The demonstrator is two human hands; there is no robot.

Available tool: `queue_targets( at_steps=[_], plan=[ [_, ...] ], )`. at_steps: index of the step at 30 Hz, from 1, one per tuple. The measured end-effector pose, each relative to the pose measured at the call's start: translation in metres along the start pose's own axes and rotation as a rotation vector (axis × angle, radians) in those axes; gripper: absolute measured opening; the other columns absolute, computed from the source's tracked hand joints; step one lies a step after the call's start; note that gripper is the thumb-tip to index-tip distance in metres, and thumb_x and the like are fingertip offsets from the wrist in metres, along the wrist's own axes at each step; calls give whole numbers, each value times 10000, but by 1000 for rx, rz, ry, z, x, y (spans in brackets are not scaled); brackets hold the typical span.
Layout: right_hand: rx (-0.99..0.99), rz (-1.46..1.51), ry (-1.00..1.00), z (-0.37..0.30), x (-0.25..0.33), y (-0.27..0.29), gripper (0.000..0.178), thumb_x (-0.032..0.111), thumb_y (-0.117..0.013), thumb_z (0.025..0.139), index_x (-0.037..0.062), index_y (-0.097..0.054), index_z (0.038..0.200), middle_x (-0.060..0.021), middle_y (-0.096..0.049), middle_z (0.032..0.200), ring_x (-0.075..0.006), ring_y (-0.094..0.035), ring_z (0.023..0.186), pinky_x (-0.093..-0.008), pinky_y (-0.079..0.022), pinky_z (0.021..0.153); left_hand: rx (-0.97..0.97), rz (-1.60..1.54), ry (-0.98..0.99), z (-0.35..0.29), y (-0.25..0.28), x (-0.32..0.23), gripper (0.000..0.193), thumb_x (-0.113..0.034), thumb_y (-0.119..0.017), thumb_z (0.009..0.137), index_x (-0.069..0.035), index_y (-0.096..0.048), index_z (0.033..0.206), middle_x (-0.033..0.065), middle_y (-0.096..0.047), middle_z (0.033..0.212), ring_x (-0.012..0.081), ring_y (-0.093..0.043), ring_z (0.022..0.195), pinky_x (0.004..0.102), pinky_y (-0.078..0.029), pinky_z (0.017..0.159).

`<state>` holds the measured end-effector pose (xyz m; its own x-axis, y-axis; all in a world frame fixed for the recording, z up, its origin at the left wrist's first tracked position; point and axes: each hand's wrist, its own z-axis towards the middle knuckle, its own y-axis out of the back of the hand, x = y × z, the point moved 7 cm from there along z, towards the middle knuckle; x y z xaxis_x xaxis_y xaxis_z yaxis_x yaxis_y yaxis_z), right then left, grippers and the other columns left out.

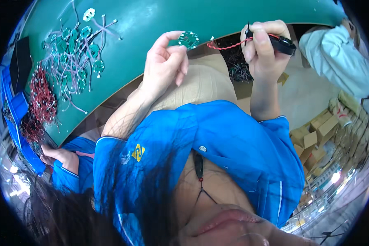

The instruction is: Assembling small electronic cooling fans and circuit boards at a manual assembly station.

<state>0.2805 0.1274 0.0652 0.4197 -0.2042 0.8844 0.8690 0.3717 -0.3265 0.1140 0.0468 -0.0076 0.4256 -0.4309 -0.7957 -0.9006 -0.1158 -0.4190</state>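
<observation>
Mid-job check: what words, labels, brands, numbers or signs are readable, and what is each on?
No words or numbers are legible.
Blue jacket: yellow emblem; pale marks beside it too blurred.
Green circuit board in left hand: any print too small.
Black round part in right hand: none readable.
Pale package, far right: red marking, too blurred.

L hand [166, 61] covers pt. of edge of green board [188, 40]; fine detail on it too sm. to tell. R hand [264, 49] hides pt. of black round part [286, 46] & stretch of red wire [229, 47]; plug [212, 38] at wire's end too sm. to make out. Dk. wires [240, 73]: partly hid. by table [131, 41], itself cut by top edge. Red wire pile [43, 96]: strands overlap, can't count. Boxes [313, 135], R side, blurred.
</observation>
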Motion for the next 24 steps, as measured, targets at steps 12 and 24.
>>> queue_targets(
  at_steps=[12,24],
  plan=[
    [-63,242,-219,3,-48,-23,32,28,-569,864,22,-550,890,-40,-528,587,-74,-422,411,-190,-322,373,49,-103,-3,0,-6,7,272,-55,-422,934,-28,-416,1205,50,-524,552,74,-368,339,165,-270,316],
    [-68,163,-257,-2,-59,-11,44,36,-581,867,29,-543,888,-45,-531,601,-70,-425,421,-192,-319,372,37,-155,-30,0,-1,8,287,-53,-420,934,-36,-421,1221,49,-521,543,73,-356,330,162,-246,312]
  ],
)
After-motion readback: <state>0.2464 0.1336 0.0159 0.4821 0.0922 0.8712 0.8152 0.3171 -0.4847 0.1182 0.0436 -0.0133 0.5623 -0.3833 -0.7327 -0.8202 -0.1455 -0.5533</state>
